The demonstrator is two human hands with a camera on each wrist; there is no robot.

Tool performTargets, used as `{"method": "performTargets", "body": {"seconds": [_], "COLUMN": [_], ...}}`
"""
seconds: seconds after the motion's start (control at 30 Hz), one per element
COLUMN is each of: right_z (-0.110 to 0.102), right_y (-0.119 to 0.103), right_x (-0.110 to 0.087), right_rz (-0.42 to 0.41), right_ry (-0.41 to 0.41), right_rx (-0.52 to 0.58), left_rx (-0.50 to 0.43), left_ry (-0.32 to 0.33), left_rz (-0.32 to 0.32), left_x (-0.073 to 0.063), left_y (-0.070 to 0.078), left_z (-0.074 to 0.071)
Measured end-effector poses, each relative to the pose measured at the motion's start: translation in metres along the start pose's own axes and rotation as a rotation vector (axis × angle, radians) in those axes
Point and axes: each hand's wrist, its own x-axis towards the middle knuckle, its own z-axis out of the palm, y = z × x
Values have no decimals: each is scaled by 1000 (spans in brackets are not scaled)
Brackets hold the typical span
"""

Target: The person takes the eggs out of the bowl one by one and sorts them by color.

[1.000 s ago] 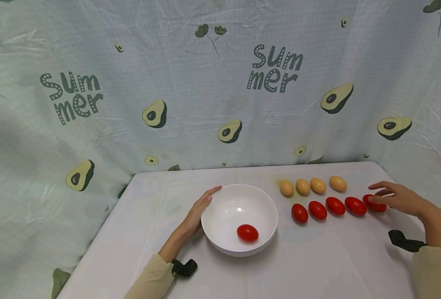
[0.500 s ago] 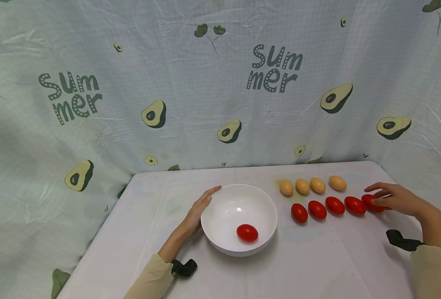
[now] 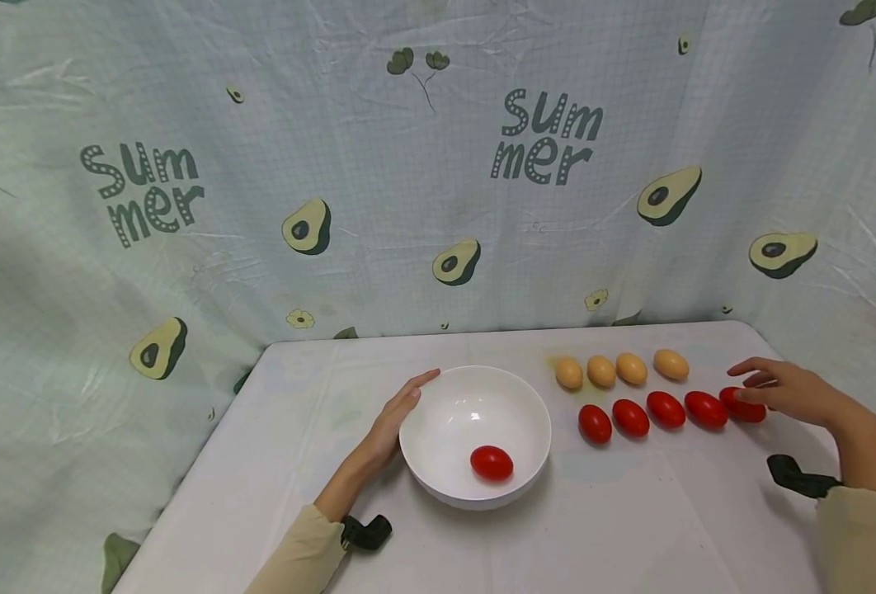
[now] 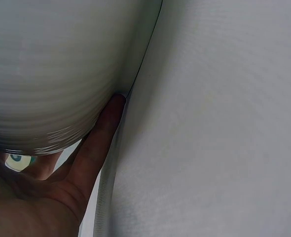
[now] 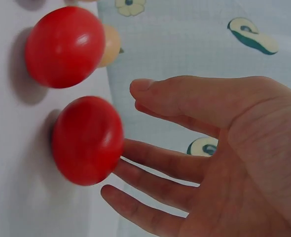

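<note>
My left hand [image 3: 389,419] lies along the left side of a white bowl [image 3: 512,412], its fingers stretched against the outer wall. In the left wrist view, a finger [image 4: 103,131] reaches under the curve of the ribbed bowl side. One red egg [image 3: 492,464] rests inside the bowl. On the right, my right hand [image 3: 798,392] hovers with spread, relaxed fingers at the rightmost red egg [image 3: 738,406]. From the right wrist, that egg [image 5: 88,140] stands in front of the fingertips, the thumb [image 5: 185,96] above and apart from it.
Several more red eggs [image 3: 666,410] line up leftward from the right hand. Behind them runs a row of several yellow eggs [image 3: 632,369]. All lie on a white-covered table [image 3: 616,528], with a printed avocado curtain [image 3: 379,165] at its back edge.
My right hand has shifted very slightly left beside the rightmost red egg. My left hand, the bowl and the eggs stay where they were.
</note>
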Motion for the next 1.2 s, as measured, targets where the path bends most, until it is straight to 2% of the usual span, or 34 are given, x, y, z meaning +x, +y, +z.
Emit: {"method": "performTargets", "body": {"seconds": [0.17,0.37,0.5,0.9,1.2], "right_z": [-5,-9,-11,-6,-2], "right_y": [-16,-43,-60,-103,-128], "right_x": [0,-1,-4,0,-5], "right_rz": [-27,-85,-88,-165,-282], "right_ry": [47,140,188,204,260], "right_rx": [-22,-26,-45,-55,-52], "left_rx": [0,-8,-9,-3,-9], "left_ry": [5,30,34,27,22], "left_rz": [-1,-12,-15,-25,-22], "left_x": [0,0,0,-2,-1], "left_y": [0,0,1,1,1], "left_z": [0,1,2,0,1]}}
